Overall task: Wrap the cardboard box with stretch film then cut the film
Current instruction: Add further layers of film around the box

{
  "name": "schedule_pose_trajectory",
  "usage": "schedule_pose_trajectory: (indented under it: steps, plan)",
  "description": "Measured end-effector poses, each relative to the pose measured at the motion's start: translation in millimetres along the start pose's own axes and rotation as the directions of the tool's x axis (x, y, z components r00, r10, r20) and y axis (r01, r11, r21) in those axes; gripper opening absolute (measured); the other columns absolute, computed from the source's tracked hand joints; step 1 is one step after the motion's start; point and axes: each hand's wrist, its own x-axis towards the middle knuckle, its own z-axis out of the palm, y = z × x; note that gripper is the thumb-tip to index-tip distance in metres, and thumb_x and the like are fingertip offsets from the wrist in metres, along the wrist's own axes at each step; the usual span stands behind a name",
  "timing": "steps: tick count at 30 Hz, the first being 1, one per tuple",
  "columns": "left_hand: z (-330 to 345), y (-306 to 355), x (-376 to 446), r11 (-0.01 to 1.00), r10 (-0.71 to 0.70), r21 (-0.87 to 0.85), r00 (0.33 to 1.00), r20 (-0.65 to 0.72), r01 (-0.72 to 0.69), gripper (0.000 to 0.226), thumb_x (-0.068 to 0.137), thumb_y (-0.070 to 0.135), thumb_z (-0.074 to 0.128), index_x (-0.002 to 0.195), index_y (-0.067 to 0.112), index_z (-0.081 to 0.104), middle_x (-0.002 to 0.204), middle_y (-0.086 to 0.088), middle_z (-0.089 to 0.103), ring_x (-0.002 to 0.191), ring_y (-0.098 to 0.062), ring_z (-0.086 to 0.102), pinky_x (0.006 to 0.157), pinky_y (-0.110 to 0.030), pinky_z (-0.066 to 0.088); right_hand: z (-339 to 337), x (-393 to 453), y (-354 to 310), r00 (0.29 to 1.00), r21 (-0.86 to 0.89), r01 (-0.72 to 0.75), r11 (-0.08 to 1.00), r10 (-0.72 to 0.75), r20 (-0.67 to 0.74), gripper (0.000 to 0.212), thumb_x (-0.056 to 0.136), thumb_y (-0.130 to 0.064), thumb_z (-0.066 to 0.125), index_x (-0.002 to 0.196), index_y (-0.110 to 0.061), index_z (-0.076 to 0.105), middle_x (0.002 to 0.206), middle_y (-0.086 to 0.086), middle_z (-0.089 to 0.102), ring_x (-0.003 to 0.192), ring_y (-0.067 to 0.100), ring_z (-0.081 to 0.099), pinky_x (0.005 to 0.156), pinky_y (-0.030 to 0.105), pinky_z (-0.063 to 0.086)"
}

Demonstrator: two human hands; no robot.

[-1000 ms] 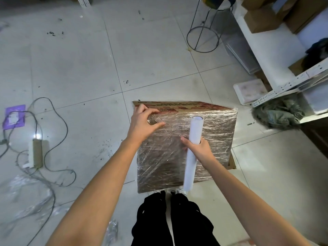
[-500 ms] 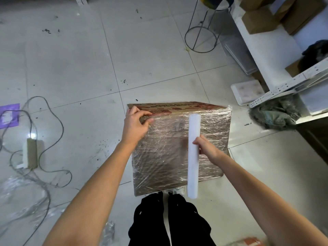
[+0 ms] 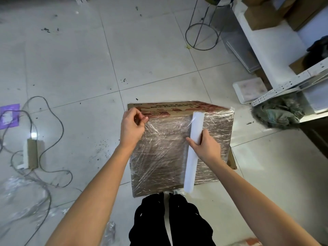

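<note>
A brown cardboard box (image 3: 216, 132) stands on the tiled floor in front of my legs, its near face covered in shiny stretch film (image 3: 165, 150). Red print shows along its top strip. My left hand (image 3: 132, 127) pinches the loose edge of the film at the box's upper left corner. My right hand (image 3: 206, 148) grips a white film roll (image 3: 192, 157) around its middle, held almost upright against the box's front. A sheet of film stretches from the roll across to my left hand.
A power strip (image 3: 31, 153) with tangled cables lies on the floor at left, with crumpled film scraps (image 3: 23, 197) below it. A wire stool base (image 3: 202, 36) stands behind the box. White shelving (image 3: 276, 50) and a rag pile (image 3: 278, 112) are at right.
My left hand went from resting flat on the box's corner to pinching the film edge. The roll shifted slightly right and tilted, pulling film taut across the front.
</note>
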Motion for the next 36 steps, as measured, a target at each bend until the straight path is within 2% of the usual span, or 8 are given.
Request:
schedule_pose_trajectory:
  steps: [7, 14, 17, 26, 28, 30, 32, 36]
  plan:
    - [-1, -8, 4, 0.994, 0.069, 0.08, 0.997, 0.037, -0.072, 0.038, 0.071, 0.036, 0.08, 0.086, 0.016, 0.052, 0.089, 0.002, 0.051, 0.086, -0.013, 0.045, 0.074, -0.018, 0.038, 20, 5, -20, 0.972, 0.082, -0.191, 0.978, 0.2, -0.126, 0.053, 0.076, -0.061, 0.057, 0.093, -0.013, 0.044, 0.089, 0.002, 0.056, 0.093, 0.028, 0.057, 0.084, 0.043, 0.045]
    - [-5, -18, 17, 1.0, -0.016, 0.026, 1.0, 0.017, 0.016, 0.027, 0.065, 0.028, 0.082, 0.087, 0.023, 0.066, 0.084, 0.012, 0.047, 0.093, -0.013, 0.049, 0.085, -0.026, 0.045, 16, 11, -15, 0.971, -0.159, 0.063, 0.985, -0.097, -0.22, 0.068, 0.072, -0.064, 0.06, 0.115, -0.011, 0.051, 0.147, 0.015, 0.022, 0.139, 0.031, 0.013, 0.114, 0.051, 0.004]
    - [-7, -22, 24, 1.0, -0.009, 0.013, 1.0, 0.001, 0.009, 0.026, 0.064, 0.022, 0.084, 0.085, 0.019, 0.07, 0.083, 0.008, 0.051, 0.091, -0.015, 0.051, 0.081, -0.024, 0.044, 15, 20, -6, 0.933, -0.225, 0.213, 0.951, -0.267, -0.241, 0.083, 0.067, -0.071, 0.059, 0.117, -0.006, 0.051, 0.157, 0.012, 0.006, 0.145, 0.023, -0.005, 0.113, 0.055, -0.004]
    - [-6, -45, 40, 0.997, 0.071, 0.03, 0.997, 0.008, -0.071, 0.032, 0.069, 0.024, 0.083, 0.091, 0.013, 0.064, 0.094, 0.002, 0.048, 0.09, -0.013, 0.051, 0.08, -0.008, 0.04, 27, 31, -13, 0.909, -0.295, 0.264, 0.918, -0.339, -0.241, 0.084, 0.064, -0.073, 0.05, 0.105, 0.0, 0.053, 0.15, 0.014, 0.033, 0.143, 0.024, 0.016, 0.112, 0.061, 0.011]
    - [-6, -51, 41, 0.986, 0.13, 0.1, 0.991, 0.04, -0.133, 0.046, 0.073, 0.038, 0.077, 0.105, 0.011, 0.06, 0.105, 0.0, 0.048, 0.101, -0.015, 0.049, 0.096, -0.023, 0.042, 27, 34, -12, 0.904, -0.29, 0.265, 0.92, -0.342, -0.258, 0.084, 0.064, -0.073, 0.048, 0.105, 0.001, 0.053, 0.148, 0.014, 0.035, 0.142, 0.022, 0.015, 0.111, 0.061, 0.012]
    - [-4, -55, 41, 0.902, 0.235, 0.37, 0.972, 0.017, -0.224, 0.058, 0.08, 0.052, 0.058, 0.12, 0.01, 0.054, 0.121, -0.007, 0.049, 0.118, -0.024, 0.043, 0.111, -0.051, 0.027, 29, 34, -13, 0.896, -0.298, 0.27, 0.916, -0.352, -0.27, 0.085, 0.063, -0.073, 0.048, 0.104, 0.001, 0.052, 0.147, 0.014, 0.036, 0.141, 0.021, 0.013, 0.111, 0.06, 0.011]
    - [9, -52, 33, 0.699, 0.409, 0.625, 0.911, 0.05, -0.348, 0.065, 0.087, 0.051, 0.041, 0.134, 0.007, 0.037, 0.14, -0.007, 0.035, 0.135, -0.026, 0.027, 0.114, -0.058, 0.003, 32, 34, -12, 0.888, -0.294, 0.273, 0.916, -0.357, -0.289, 0.084, 0.063, -0.072, 0.05, 0.104, 0.001, 0.052, 0.147, 0.014, 0.036, 0.141, 0.021, 0.013, 0.112, 0.059, 0.009]
    - [62, -74, -17, 0.159, 0.654, 0.567, 0.516, 0.553, -0.808, 0.074, 0.096, 0.047, 0.027, 0.147, 0.001, -0.001, 0.155, -0.009, -0.001, 0.145, -0.024, -0.007, 0.117, -0.047, -0.003, 36, 32, -11, 0.865, -0.272, 0.287, 0.918, -0.371, -0.339, 0.079, 0.063, -0.069, 0.054, 0.103, -0.001, 0.048, 0.147, 0.013, 0.035, 0.141, 0.022, 0.014, 0.112, 0.056, 0.006]
